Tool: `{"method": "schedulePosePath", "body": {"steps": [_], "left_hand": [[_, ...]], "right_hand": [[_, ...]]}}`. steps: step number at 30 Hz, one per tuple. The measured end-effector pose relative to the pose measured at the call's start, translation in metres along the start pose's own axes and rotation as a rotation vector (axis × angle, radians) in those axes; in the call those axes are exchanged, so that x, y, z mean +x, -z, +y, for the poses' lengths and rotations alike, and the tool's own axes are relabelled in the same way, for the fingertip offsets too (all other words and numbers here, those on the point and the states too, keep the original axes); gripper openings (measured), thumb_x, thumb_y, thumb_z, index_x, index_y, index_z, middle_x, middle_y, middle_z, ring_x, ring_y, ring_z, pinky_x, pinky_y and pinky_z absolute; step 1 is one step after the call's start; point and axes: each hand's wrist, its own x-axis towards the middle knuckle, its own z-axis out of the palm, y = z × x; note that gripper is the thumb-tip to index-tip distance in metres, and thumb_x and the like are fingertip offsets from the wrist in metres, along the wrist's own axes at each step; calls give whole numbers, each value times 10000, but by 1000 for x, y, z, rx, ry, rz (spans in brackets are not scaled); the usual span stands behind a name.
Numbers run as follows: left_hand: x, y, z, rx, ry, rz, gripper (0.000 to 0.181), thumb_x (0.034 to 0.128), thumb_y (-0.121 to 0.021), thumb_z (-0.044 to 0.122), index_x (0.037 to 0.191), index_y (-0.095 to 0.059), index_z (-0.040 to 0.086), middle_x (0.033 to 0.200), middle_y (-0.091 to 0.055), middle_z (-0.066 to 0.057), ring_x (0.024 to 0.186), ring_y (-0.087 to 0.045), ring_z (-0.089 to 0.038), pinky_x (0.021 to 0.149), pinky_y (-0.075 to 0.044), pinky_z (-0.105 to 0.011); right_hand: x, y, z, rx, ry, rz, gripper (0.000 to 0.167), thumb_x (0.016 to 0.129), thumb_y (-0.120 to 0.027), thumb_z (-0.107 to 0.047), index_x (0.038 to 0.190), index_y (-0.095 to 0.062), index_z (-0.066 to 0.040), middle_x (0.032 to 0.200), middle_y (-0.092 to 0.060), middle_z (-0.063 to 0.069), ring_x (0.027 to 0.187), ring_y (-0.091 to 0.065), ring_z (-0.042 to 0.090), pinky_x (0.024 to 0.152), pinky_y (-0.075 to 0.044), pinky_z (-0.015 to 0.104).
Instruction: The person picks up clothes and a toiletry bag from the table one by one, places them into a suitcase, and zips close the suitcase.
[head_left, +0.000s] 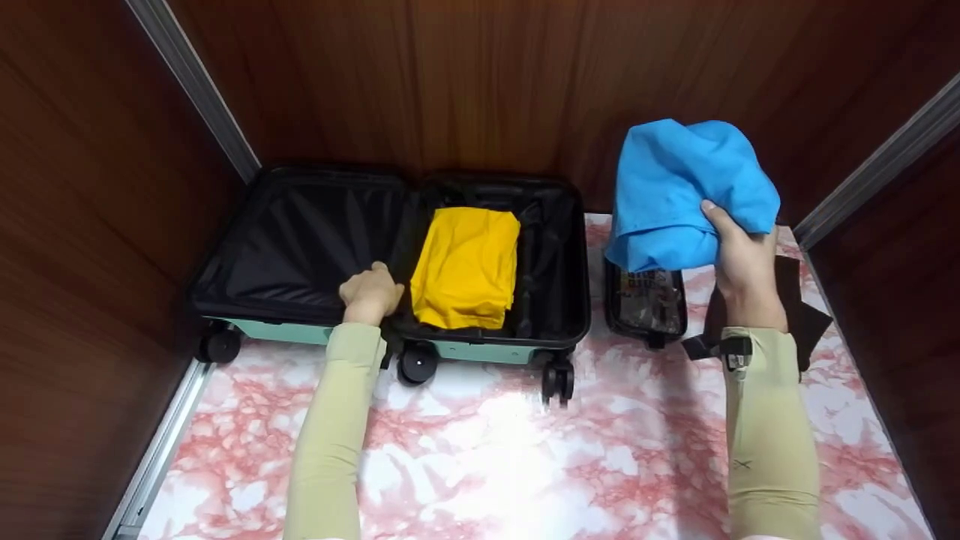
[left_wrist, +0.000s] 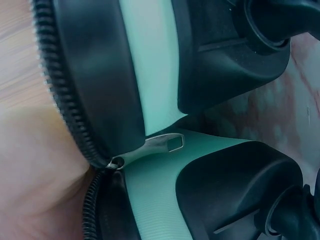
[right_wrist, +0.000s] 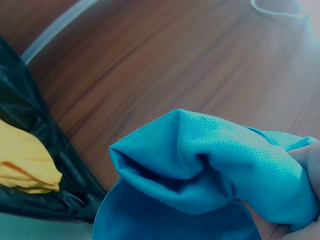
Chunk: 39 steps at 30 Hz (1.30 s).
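Right hand [head_left: 746, 262] grips a bunched blue cloth [head_left: 675, 187], thumb uppermost; cloth held up, ahead and left of that hand. Left hand [head_left: 371, 292] at the near edge of the open suitcase [head_left: 281, 331], between its halves; whether fingers grip, cannot tell. Yellow cloth [head_left: 469, 270] lies inside, right of left hand.

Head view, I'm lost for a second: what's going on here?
A person's right hand holds a bunched blue cloth up to the right of an open suitcase. The left hand is at the suitcase, close to where its two halves meet. A yellow cloth lies in the right half; the blue one is not in yet. Behind the blue cloth, and partly hidden by it, a black pouch sits on the floor.
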Motion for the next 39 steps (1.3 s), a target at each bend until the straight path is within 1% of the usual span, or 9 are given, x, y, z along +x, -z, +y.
{"method": "schedulePosePath", "body": {"steps": [5,13,16,19,26,29,33,37,39], "left_hand": [[0,0,0,1,-2,-5,600,1050,-511,400,1465,-429,-24,1319,-596,-286,1124,-605,-458,880,-490,-559],[-2,1,-1,-3,-7,1,600,1052,-511,394,1469,-425,-29,1318,-594,-286,1120,-604,-455,893,-484,-563],[-2,1,-1,-7,-6,3,594,1050,-516,394,1462,-434,-26,1315,-597,-286,1118,-604,-455,892,-483,-563],[-2,1,-2,-10,-3,3,592,1050,-518,394,1460,-435,-25,1315,-597,-286,1120,-603,-455,891,-482,-563],[-2,2,0,-14,8,-1,593,1046,-521,396,1460,-436,-20,1318,-596,-286,1129,-601,-452,893,-481,-559],[-2,2,0,-14,5,-3,588,1046,-519,399,1451,-439,-21,1315,-598,-286,1128,-602,-453,890,-483,-558],[-2,1,1,-11,-2,-4,602,1049,-516,397,1468,-423,-26,1325,-593,-285,1136,-599,-453,886,-486,-561],[-4,1,1,-18,-5,7,596,1046,-523,387,1464,-433,-27,1325,-593,-288,1142,-598,-454,885,-485,-561],[-4,1,1,-21,-7,10,587,1044,-525,384,1455,-443,-27,1318,-597,-288,1138,-600,-454,885,-485,-560]], "right_hand": [[-3,-7,-3,49,-3,1,571,829,-816,21,1320,-534,-51,1369,-511,107,1263,-471,239,1051,-401,295],[-8,-21,-6,109,23,-46,534,828,-798,62,1283,-533,-28,1324,-529,126,1241,-489,257,1046,-412,317],[-11,-26,-6,104,25,-69,540,839,-790,54,1300,-519,-26,1349,-514,135,1264,-472,266,1059,-402,321],[-14,-30,-7,84,21,-76,561,848,-790,33,1322,-497,-28,1381,-493,137,1285,-457,270,1068,-395,321],[-21,-41,-7,113,1,-84,605,839,-801,35,1345,-475,-21,1393,-480,151,1297,-455,287,1071,-396,326],[-23,-45,-8,70,-2,-93,614,856,-800,2,1362,-453,-24,1418,-461,145,1309,-445,282,1073,-393,319],[-27,-47,-9,40,-16,-102,646,872,-797,-30,1395,-419,-30,1455,-428,133,1335,-416,275,1084,-376,305],[-30,-50,-10,49,-26,-111,637,869,-799,-30,1387,-427,-34,1444,-439,128,1326,-421,268,1083,-374,306],[-31,-52,-11,76,-33,-113,623,858,-806,-17,1367,-448,-35,1428,-458,129,1318,-427,269,1082,-374,308]]}}
